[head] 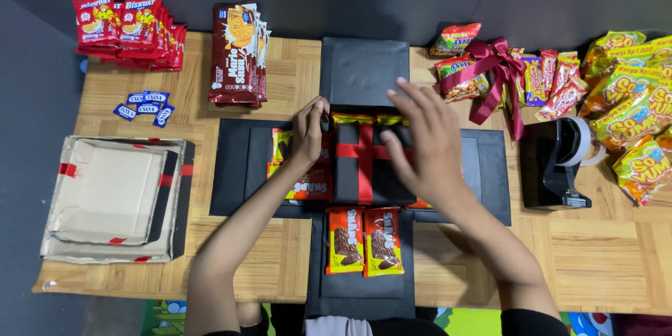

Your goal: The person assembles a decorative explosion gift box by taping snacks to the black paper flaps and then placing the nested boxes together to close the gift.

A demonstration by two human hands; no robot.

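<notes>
A small black box tied with a red ribbon (pixel 364 161) sits in the middle of an unfolded black cross-shaped box (pixel 241 168) on a wooden table. Snack packets are taped to the flaps: two orange chocolate-bar packets (pixel 364 240) on the near flap, others at the left and the far side. My left hand (pixel 308 129) rests at the box's far left corner, fingers curled on its edge. My right hand (pixel 423 136) hovers over the box's right side with fingers spread, touching or just above the lid.
Red biscuit packets (pixel 129 28) and brown biscuit packs (pixel 238 52) lie at the far left. Small blue sachets (pixel 145 106), an empty cardboard-lined box lid (pixel 115 196), a dark red bow (pixel 493 63) on snacks, a black tape dispenser (pixel 553 164) and yellow snack bags (pixel 633 115) surround the work.
</notes>
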